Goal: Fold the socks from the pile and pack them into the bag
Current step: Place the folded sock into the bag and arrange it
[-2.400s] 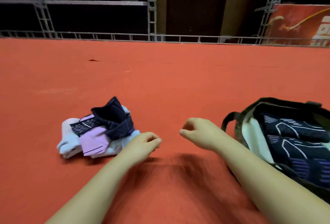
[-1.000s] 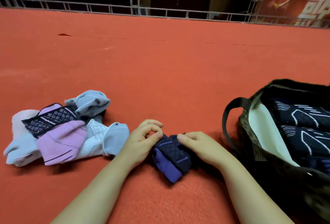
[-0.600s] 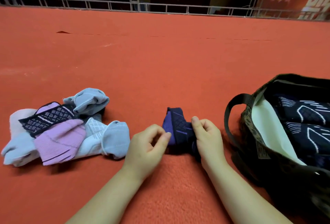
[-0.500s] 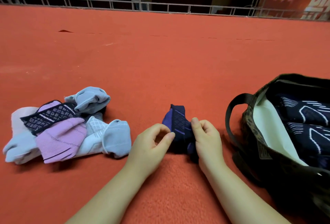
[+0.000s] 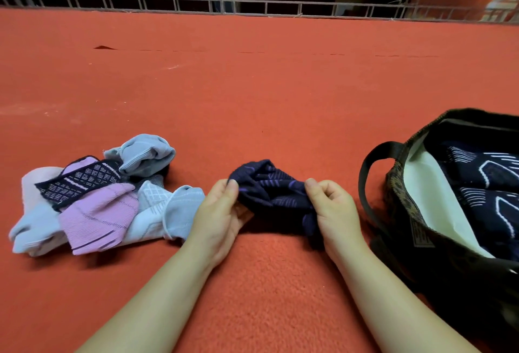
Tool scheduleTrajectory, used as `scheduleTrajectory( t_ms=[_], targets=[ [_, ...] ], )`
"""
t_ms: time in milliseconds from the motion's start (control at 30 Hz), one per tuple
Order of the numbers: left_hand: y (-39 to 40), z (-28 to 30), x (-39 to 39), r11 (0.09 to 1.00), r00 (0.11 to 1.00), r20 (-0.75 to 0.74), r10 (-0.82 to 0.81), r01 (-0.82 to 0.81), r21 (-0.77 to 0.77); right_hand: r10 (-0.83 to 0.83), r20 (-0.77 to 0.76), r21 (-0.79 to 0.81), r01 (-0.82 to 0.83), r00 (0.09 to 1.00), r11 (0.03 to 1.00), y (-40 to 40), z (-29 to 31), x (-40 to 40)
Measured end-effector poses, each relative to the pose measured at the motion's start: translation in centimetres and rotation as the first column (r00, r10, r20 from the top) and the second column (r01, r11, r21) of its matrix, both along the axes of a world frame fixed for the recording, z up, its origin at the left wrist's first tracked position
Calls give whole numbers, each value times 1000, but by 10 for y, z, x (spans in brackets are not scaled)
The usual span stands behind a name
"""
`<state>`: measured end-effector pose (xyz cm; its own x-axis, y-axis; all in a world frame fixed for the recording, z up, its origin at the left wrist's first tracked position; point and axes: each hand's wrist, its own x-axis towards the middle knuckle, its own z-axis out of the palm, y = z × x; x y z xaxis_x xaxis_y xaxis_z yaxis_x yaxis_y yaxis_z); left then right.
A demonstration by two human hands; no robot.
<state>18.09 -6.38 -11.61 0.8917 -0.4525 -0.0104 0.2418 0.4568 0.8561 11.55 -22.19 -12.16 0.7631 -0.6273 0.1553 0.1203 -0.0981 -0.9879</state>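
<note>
Two hands on one sock: we're mid-fold above the wide orange-red felt carpet (image 5: 252, 99), dark olive fabric bag (image 5: 449, 268) gaping right with navy socks inside. Pile of pastel knit socks (image 5: 98, 198) waits left. Our left hand (image 5: 222, 220) and right hand (image 5: 334, 212) each pinch the dark navy purple-striped sock (image 5: 272, 192). Next, we reckon: double it over, then bag it. Metal railing (image 5: 252, 7) behind.

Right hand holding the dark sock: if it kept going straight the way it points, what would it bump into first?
Probably only bare red carpet. The right hand points away from the person; the bag lies off to its right, though depth is hard to judge.
</note>
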Motion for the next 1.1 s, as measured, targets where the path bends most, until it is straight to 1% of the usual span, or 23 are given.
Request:
scheduleTrajectory(
  t_ms=[133, 233, 267, 333, 367, 400, 433, 500, 600, 633, 667, 700, 767, 800, 833, 867, 900, 933, 967, 1000, 1033, 1067, 1100],
  targets=[
    [8, 5, 11, 978, 984, -68, 166, -173, -113, -97, -43, -203, 87, 994, 975, -15, 7, -5],
    [12, 8, 18, 945, 965, -132, 227, -251, -209, -117, -71, -356, 85, 991, 931, -18, 13, -10],
    [13, 9, 19, 947, 963, -140, 229, -254, -195, -79, -75, -372, 45, 994, 927, -18, 15, -11],
    [12, 8, 17, 967, 969, -112, 222, -233, -100, 86, -84, -347, -110, 993, 931, -17, 22, -16],
    [12, 8, 15, 975, 973, -85, 213, -218, -49, 169, -98, -353, -193, 981, 916, -15, 24, -18],
    [12, 8, 13, 979, 977, -65, 201, -202, -12, 216, -117, -391, -245, 969, 887, -13, 26, -19],
    [12, 8, 11, 983, 981, -52, 186, -185, 10, 225, -145, -450, -266, 964, 852, -12, 26, -20],
    [12, 10, 9, 987, 987, -41, 158, -157, 26, 250, -257, -556, -354, 933, 752, -10, 20, -20],
    [13, 11, 8, 987, 988, 3, 156, -156, 32, 330, -486, -609, -585, 809, 536, 0, 11, -17],
    [14, 12, 8, 985, 985, 28, 168, -169, 35, 325, -537, -616, -625, 778, 479, 4, 8, -17],
    [14, 14, 8, 982, 982, 57, 181, -183, 36, 298, -561, -629, -632, 772, 453, 5, 5, -15],
    [16, 16, 8, 980, 977, 83, 196, -199, 31, 260, -554, -635, -603, 791, 482, 4, 2, -14],
    [22, 20, 10, 977, 966, 154, 208, -213, 19, 114, -522, -604, -461, 845, 650, -1, 2, -8],
    [25, 21, 11, 977, 957, 214, 194, -207, 40, 12, -541, -595, -393, 841, 701, -6, 1, -5],
    [27, 22, 13, 976, 944, 283, 169, -201, 87, -82, -571, -623, -366, 817, 691, -10, 0, -3],
    [30, 21, 16, 967, 929, 337, 153, -211, 142, -147, -584, -672, -373, 798, 640, -14, -2, 0],
    [31, 21, 18, 955, 916, 371, 153, -234, 184, -172, -575, -707, -381, 800, 596, -15, -2, 1],
    [33, 20, 19, 942, 906, 388, 170, -265, 206, -150, -558, -708, -374, 816, 599, -16, -3, 0],
    [33, 22, 20, 935, 900, 391, 195, -291, 202, -81, -521, -666, -346, 849, 660, -18, -2, 0],
    [33, 23, 19, 932, 896, 383, 226, -313, 181, 7, -467, -564, -304, 884, 768, -19, 0, -3],
    [34, 24, 18, 932, 898, 357, 258, -329, 153, 76, -375, -414, -240, 924, 878, -20, 2, -7],
    [35, 25, 16, 933, 906, 311, 286, -337, 123, 107, -267, -248, -175, 958, 953, -23, 4, -9],
    [35, 28, 14, 939, 920, 250, 300, -331, 91, 119, -175, -68, -133, 977, 989, -24, 6, -11]
  ],
)
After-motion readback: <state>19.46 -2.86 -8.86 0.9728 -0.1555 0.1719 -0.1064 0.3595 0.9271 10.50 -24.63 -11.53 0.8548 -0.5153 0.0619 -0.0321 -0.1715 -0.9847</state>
